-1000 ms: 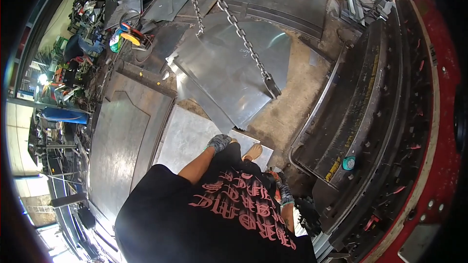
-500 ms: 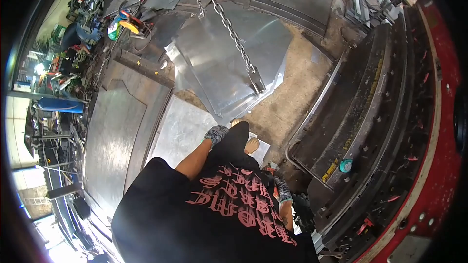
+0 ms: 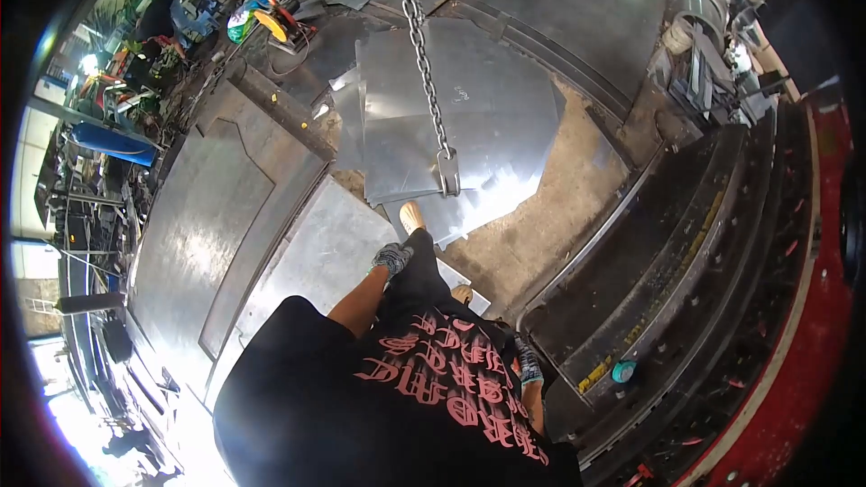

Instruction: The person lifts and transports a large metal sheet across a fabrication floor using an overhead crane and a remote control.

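Observation:
My left hand [image 3: 393, 258], in a grey patterned glove, is beside my dark trouser leg, its fingers loosely bent and nothing seen in them. My right hand [image 3: 529, 362], also gloved, hangs low at my other side, partly behind my black shirt [image 3: 379, 397]; its fingers are hidden. In front of me a steel chain [image 3: 422, 54] hangs down with a metal clamp [image 3: 449, 171] at its end, over stacked metal sheets [image 3: 460, 95]. One light-coloured shoe [image 3: 412, 216] is at the near edge of these sheets.
A long dark machine bed [image 3: 622, 280] with a red frame [image 3: 794, 334] runs along the right, a teal round object [image 3: 622, 372] on it. Large plates [image 3: 198, 225] lie at the left. An orange-and-yellow tool [image 3: 273, 25] and scrap [image 3: 704, 63] are farther off.
The view has shifted, and the chain and clamp now hang more upright, farther left in view. One foot has moved forward to the sheets' edge. My left hand stays by the leg.

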